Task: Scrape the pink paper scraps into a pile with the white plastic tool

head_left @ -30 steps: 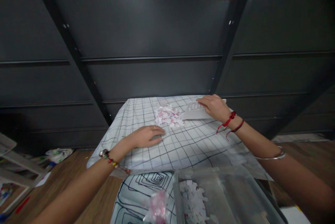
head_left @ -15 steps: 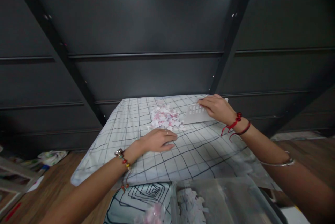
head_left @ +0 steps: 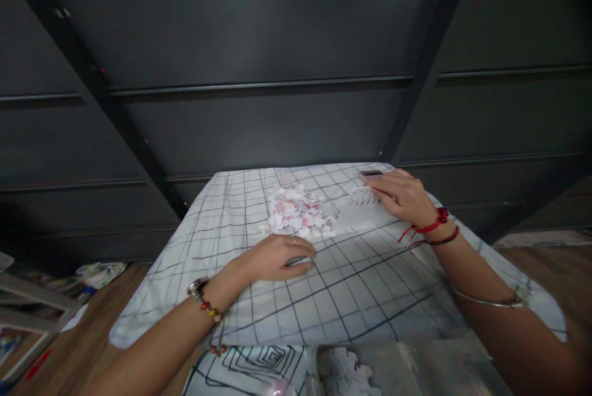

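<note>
Your left hand (head_left: 280, 257) lies loosely open, palm down; paper scraps (head_left: 296, 210) are heaped just beyond it. Your right hand (head_left: 401, 197) grips a slotted white plate (head_left: 359, 216), extending leftward beside the scraps.

The person's left hand (head_left: 280, 257) is lying palm down and empty on a checked white cloth (head_left: 370, 285), just beside the near edge of a heap of white and pink paper scraps (head_left: 296, 211). The right hand (head_left: 403, 195) is gripping a white slotted piece (head_left: 361, 210), whose left end is reaching the heap. A small dark-topped object (head_left: 370, 174) is showing by the right fingers. Nearer, a clear plastic bin (head_left: 444, 371) is holding white scraps (head_left: 345, 371), and a dark panelled wall (head_left: 259, 127) is standing behind.
</note>
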A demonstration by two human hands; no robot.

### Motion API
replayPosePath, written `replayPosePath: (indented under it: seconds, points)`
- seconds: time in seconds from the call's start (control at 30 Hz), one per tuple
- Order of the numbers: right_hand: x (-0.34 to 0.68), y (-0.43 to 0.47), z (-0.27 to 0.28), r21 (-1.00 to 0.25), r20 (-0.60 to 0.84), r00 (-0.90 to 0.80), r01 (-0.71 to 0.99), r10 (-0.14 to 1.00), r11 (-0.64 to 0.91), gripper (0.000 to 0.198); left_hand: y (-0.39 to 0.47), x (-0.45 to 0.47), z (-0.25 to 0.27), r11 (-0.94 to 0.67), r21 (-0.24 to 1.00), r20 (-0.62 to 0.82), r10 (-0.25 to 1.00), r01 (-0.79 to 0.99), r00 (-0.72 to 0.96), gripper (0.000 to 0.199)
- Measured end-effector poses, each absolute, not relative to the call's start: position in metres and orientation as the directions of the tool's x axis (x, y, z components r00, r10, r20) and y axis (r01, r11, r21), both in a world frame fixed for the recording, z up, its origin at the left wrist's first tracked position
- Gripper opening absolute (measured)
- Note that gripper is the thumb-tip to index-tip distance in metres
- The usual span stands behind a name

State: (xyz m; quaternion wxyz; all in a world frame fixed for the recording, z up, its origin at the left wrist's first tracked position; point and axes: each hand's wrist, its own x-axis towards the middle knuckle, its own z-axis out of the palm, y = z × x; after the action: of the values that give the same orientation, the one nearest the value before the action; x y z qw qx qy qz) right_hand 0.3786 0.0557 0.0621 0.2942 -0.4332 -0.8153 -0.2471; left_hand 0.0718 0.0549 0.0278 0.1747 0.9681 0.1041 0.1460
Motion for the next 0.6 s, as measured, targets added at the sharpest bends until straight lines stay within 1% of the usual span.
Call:
replayPosePath:
  seconds: [0.1, 0.23, 0.37, 0.43, 0.6]
  points:
    - [0.3784, 0.0544, 0.0586, 0.189, 0.703, -0.455, 0.861, 0.547, 0.473, 0.026, 0.0561, 0.0734, 0.0278, -0.909, 0.387, 0.240, 0.258, 0.151, 0.936, 0.021]
    - [0.3730, 0.0547, 0.0566, 0.213, 0.738, -0.436, 0.874, 0.515, 0.436, 0.027, 0.0560, 0.0740, 0.0280, -0.903, 0.405, 0.235, 0.255, 0.144, 0.938, 0.022]
    - [0.3704, 0.0548, 0.0561, 0.237, 0.706, -0.475, 0.857, 0.524, 0.458, 0.028, 0.0552, 0.0732, 0.0280, -0.902, 0.402, 0.236, 0.268, 0.157, 0.934, 0.023]
    - [0.3719, 0.0529, 0.0575, 0.226, 0.706, -0.471, 0.857, 0.529, 0.462, 0.028, 0.0548, 0.0727, 0.0280, -0.905, 0.393, 0.232, 0.271, 0.164, 0.934, 0.023]
    - [0.3734, 0.0482, 0.0587, 0.163, 0.769, -0.366, 0.905, 0.524, 0.394, 0.026, 0.0538, 0.0731, 0.0278, -0.913, 0.373, 0.233, 0.264, 0.165, 0.936, 0.023]
